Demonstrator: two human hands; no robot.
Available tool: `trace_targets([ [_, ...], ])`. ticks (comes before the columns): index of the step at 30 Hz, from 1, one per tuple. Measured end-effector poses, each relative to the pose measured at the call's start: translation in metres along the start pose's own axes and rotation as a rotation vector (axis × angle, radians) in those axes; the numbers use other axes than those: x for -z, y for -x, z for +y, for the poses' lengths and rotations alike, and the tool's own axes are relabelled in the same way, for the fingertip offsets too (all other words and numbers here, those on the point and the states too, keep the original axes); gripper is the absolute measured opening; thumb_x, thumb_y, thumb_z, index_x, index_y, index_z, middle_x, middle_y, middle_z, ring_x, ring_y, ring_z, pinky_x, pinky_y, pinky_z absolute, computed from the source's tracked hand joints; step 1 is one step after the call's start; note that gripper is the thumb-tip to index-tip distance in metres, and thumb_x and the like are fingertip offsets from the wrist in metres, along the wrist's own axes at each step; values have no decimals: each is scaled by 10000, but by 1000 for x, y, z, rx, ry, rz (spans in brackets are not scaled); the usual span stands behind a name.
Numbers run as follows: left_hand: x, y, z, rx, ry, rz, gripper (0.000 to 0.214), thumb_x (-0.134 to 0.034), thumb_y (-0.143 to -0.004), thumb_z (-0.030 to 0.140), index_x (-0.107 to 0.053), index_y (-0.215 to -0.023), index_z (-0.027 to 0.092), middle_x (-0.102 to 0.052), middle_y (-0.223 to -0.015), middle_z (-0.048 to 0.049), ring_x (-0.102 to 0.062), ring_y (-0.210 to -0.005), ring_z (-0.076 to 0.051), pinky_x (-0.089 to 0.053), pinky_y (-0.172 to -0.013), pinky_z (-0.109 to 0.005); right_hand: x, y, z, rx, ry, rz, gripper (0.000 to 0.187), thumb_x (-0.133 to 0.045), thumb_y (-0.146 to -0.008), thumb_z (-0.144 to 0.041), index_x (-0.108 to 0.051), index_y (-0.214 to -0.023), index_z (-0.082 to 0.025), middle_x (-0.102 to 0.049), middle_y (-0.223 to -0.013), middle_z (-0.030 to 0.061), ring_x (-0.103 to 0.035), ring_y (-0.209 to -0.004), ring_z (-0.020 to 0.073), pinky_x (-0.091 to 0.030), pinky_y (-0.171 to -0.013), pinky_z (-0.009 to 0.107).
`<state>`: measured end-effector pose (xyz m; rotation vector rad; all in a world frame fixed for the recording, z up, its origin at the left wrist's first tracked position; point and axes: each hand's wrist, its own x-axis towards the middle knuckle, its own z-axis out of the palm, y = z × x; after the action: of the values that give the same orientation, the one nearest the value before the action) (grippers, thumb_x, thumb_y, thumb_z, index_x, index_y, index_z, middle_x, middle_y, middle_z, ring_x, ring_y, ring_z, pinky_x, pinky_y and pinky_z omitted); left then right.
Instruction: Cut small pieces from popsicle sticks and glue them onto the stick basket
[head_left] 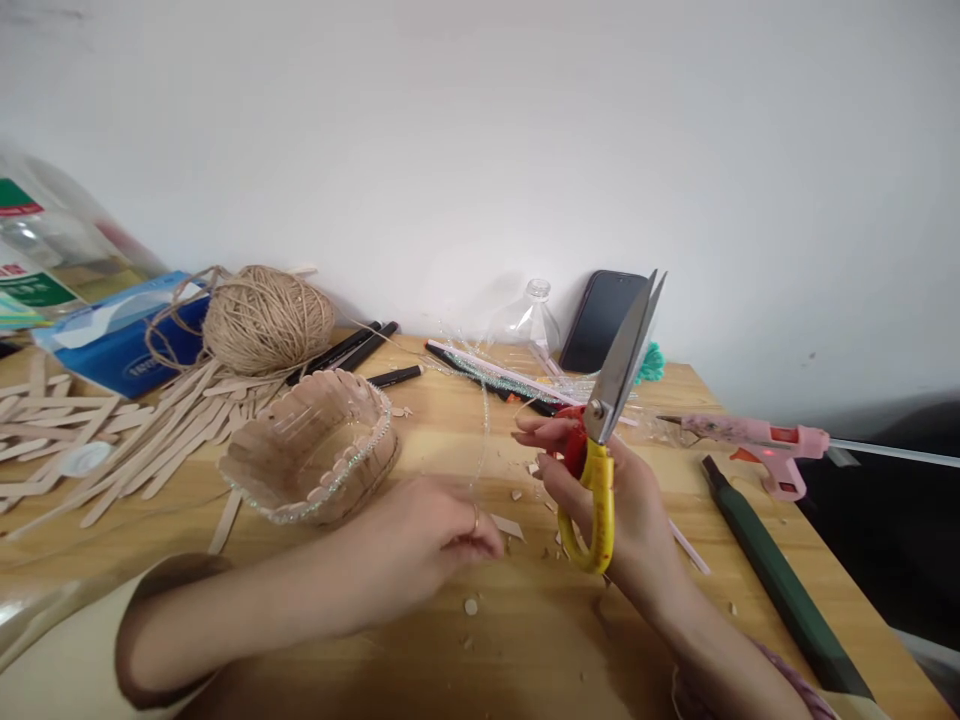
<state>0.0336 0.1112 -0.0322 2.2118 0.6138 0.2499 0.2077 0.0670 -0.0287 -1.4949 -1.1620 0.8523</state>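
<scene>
My right hand (609,500) grips red-and-yellow scissors (609,420), blades nearly closed and pointing up and away. My left hand (427,540) rests low on the wooden table (525,640), fingers pinched together near a small wooden piece (508,526); what they hold, if anything, is hidden. Just left of it sits a small bowl (315,450) clad in wooden sticks with a glittery rim. Wood offcuts (471,606) lie scattered between my hands.
Several craft sticks (112,440) lie at the left beside a ball of twine (266,318) and a blue tissue pack (120,340). At the back stand black pens (360,350), a cut plastic bottle top (529,325) and a phone (600,320). A pink glue gun (757,445) and dark bar (780,580) lie right.
</scene>
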Motion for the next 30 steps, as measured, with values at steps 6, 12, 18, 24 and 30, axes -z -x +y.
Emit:
trace_targets([
  [6,-14,-1,-4,-34,-37,-155,235,-563,-756,24,-731,-798,181,-738,-785,-47,-660,-778,-189,-479,-740,-271,-2,-1,2,-45,-36,61,160,-665,-669,-290,-563,-757,-203,-604,-748,4,-583,-667,160,-465,-596,273],
  [12,-28,2,-7,-55,-216,-204,208,-574,-753,49,-725,-740,191,-720,-767,-47,-634,-780,-210,-448,-709,-288,-1,-4,2,-49,-131,56,201,-683,-658,-302,-549,-765,-199,-588,-746,-9,-560,-650,145,-470,-632,282],
  [18,-27,1,-8,98,-102,-141,192,-557,-716,30,-700,-735,157,-710,-750,-63,-624,-730,-216,-452,-674,-299,1,-5,0,-48,-89,81,169,-657,-664,-286,-531,-727,-193,-548,-666,-33,-515,-590,119,-443,-574,246],
  [24,-4,-10,2,357,633,271,87,-596,-741,174,-679,-765,174,-702,-751,2,-602,-706,-140,-450,-669,-243,-2,-4,-1,-129,-88,-3,173,-650,-644,-290,-505,-664,-197,-485,-543,-60,-424,-450,90,-363,-426,217],
  [30,1,-13,4,468,1000,465,74,-688,-685,214,-674,-716,148,-686,-670,8,-567,-616,-105,-452,-623,-223,-11,-2,4,-118,-101,-77,123,-656,-599,-257,-559,-631,-189,-574,-584,-11,-510,-519,134,-409,-478,244],
])
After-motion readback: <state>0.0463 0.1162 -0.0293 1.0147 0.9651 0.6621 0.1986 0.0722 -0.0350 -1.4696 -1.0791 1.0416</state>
